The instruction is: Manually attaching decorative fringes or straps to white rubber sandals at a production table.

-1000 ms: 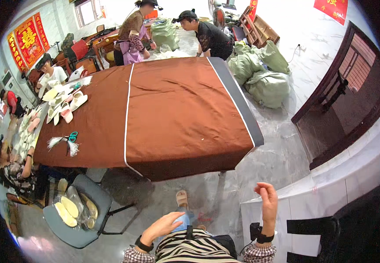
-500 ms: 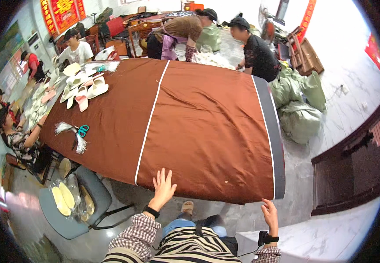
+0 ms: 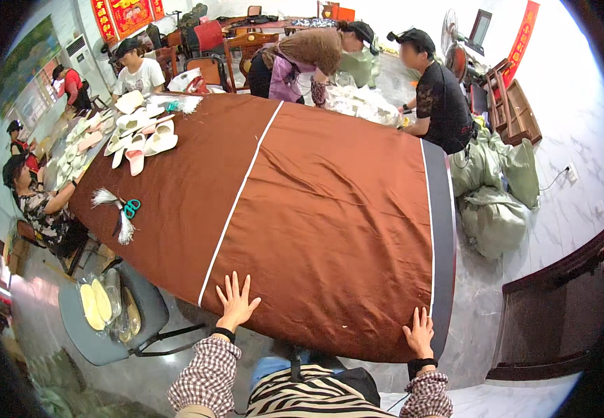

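A brown cloth (image 3: 316,230) with white stripes and a grey end band covers the big table before me. Fingers spread, my left hand (image 3: 237,304) rests on the cloth by its near edge, just right of the long white stripe. My right hand (image 3: 420,334) lies on the near right corner of the cloth beside the grey band, fingers stretched out. Neither hand holds anything. Teal-handled scissors (image 3: 131,207) and bundles of white ties (image 3: 107,198) lie at the left of the cloth. Beyond them is a pile of white and pink slippers (image 3: 135,143).
A grey chair (image 3: 79,334) at the lower left bears yellow insoles (image 3: 96,305) in plastic. Several people work around the far and left sides. Pale green sacks (image 3: 493,223) stand right of the table. A dark door (image 3: 560,313) is at the right.
Both hands have come onto the cloth; the right was off the table's edge before. The left has shifted a little leftward and spread its fingers. The view has moved closer to the table.
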Demonstrator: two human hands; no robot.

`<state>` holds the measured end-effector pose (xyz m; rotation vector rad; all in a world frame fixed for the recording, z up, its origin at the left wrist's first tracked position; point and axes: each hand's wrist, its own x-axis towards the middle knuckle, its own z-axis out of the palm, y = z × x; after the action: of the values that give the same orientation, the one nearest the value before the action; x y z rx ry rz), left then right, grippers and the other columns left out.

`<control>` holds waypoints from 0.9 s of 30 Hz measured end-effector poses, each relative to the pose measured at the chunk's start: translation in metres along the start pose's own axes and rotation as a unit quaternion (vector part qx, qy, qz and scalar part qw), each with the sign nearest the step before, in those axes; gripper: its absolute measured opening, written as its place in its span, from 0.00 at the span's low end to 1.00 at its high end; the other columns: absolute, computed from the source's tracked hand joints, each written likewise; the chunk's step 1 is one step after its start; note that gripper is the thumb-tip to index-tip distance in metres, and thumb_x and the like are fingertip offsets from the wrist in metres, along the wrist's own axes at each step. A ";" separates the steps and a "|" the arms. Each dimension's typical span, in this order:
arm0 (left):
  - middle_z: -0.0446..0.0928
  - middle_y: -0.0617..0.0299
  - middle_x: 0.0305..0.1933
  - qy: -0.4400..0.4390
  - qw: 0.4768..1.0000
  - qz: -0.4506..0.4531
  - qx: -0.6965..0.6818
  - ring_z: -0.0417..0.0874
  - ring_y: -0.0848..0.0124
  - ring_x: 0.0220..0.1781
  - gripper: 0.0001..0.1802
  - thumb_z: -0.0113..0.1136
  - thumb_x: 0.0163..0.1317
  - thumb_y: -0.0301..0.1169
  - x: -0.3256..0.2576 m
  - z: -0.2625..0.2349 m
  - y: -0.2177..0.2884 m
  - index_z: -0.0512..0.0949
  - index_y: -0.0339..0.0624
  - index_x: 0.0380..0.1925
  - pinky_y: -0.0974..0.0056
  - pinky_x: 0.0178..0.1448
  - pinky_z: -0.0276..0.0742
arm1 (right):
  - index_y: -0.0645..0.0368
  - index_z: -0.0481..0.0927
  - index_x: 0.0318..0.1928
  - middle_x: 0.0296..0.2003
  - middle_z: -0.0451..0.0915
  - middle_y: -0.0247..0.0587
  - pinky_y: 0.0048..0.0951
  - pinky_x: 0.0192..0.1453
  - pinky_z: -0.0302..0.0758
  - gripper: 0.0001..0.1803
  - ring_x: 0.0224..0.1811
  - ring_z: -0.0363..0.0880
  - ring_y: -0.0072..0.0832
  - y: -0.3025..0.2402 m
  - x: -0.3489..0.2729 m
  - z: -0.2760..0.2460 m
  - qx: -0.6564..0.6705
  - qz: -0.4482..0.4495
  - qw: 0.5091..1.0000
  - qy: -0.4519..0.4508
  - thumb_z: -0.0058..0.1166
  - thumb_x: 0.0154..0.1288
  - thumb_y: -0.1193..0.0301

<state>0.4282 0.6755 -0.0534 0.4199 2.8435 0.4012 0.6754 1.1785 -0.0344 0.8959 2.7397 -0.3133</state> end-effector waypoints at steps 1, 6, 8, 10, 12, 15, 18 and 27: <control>0.27 0.44 0.80 0.004 1.000 0.003 0.000 0.27 0.42 0.80 0.45 0.52 0.66 0.56 -0.001 0.000 0.000 0.47 0.54 0.77 0.25 0.72 0.23 | 0.43 0.53 0.76 0.77 0.45 0.42 0.63 0.69 0.57 0.46 0.74 0.50 0.55 0.000 -0.001 -0.001 0.001 -0.006 1.000 0.008 0.61 0.61 0.56; 0.29 0.40 0.80 -0.006 0.999 0.013 0.029 0.28 0.38 0.79 0.42 0.52 0.66 0.57 -0.002 -0.005 0.002 0.50 0.62 0.76 0.23 0.71 0.26 | 0.43 0.52 0.76 0.77 0.46 0.44 0.62 0.70 0.55 0.46 0.74 0.49 0.54 -0.001 -0.003 -0.002 0.003 -0.002 1.000 0.000 0.61 0.61 0.54; 0.29 0.39 0.79 -0.007 0.999 0.021 0.039 0.30 0.37 0.79 0.43 0.53 0.65 0.57 -0.002 -0.009 0.003 0.51 0.62 0.76 0.23 0.71 0.28 | 0.43 0.52 0.76 0.77 0.46 0.44 0.62 0.70 0.55 0.47 0.74 0.49 0.54 -0.002 -0.002 -0.002 0.011 0.008 1.000 0.000 0.62 0.60 0.56; 0.31 0.39 0.79 -0.006 0.999 0.027 0.045 0.31 0.37 0.79 0.43 0.55 0.63 0.58 -0.002 -0.013 0.003 0.52 0.63 0.75 0.23 0.71 0.29 | 0.43 0.52 0.76 0.77 0.46 0.43 0.61 0.71 0.55 0.48 0.75 0.48 0.55 -0.005 -0.001 -0.003 0.018 0.012 1.000 0.006 0.63 0.59 0.58; 0.33 0.39 0.79 -0.002 0.999 0.040 0.030 0.33 0.37 0.79 0.44 0.58 0.61 0.58 -0.003 -0.018 0.001 0.54 0.65 0.75 0.24 0.72 0.30 | 0.45 0.53 0.75 0.76 0.46 0.45 0.57 0.73 0.57 0.48 0.75 0.49 0.57 -0.009 0.000 -0.008 0.021 0.020 1.000 0.000 0.65 0.58 0.59; 0.36 0.38 0.79 0.006 0.996 0.071 0.049 0.36 0.37 0.79 0.43 0.60 0.60 0.56 -0.005 -0.026 -0.005 0.57 0.65 0.74 0.24 0.71 0.31 | 0.52 0.64 0.70 0.71 0.58 0.51 0.52 0.73 0.58 0.39 0.73 0.54 0.52 -0.029 -0.002 -0.023 0.088 0.069 0.993 0.041 0.63 0.59 0.64; 0.41 0.37 0.78 0.005 0.996 0.086 0.034 0.40 0.36 0.78 0.42 0.62 0.59 0.54 -0.004 -0.032 -0.009 0.59 0.66 0.73 0.24 0.71 0.35 | 0.59 0.67 0.67 0.67 0.65 0.55 0.45 0.73 0.60 0.33 0.70 0.60 0.49 -0.069 -0.010 -0.044 0.160 -0.003 0.979 0.129 0.60 0.62 0.68; 0.53 0.41 0.73 0.029 0.995 0.098 0.001 0.51 0.41 0.74 0.38 0.65 0.58 0.45 0.002 -0.043 -0.020 0.65 0.56 0.69 0.30 0.71 0.46 | 0.64 0.78 0.56 0.54 0.79 0.54 0.38 0.62 0.74 0.20 0.58 0.77 0.47 -0.194 -0.040 -0.106 0.286 -0.153 0.938 0.123 0.58 0.64 0.71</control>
<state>0.4099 0.6480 -0.0198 0.7022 2.8685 0.4538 0.5728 1.0327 0.1020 0.6461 3.0734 -1.1803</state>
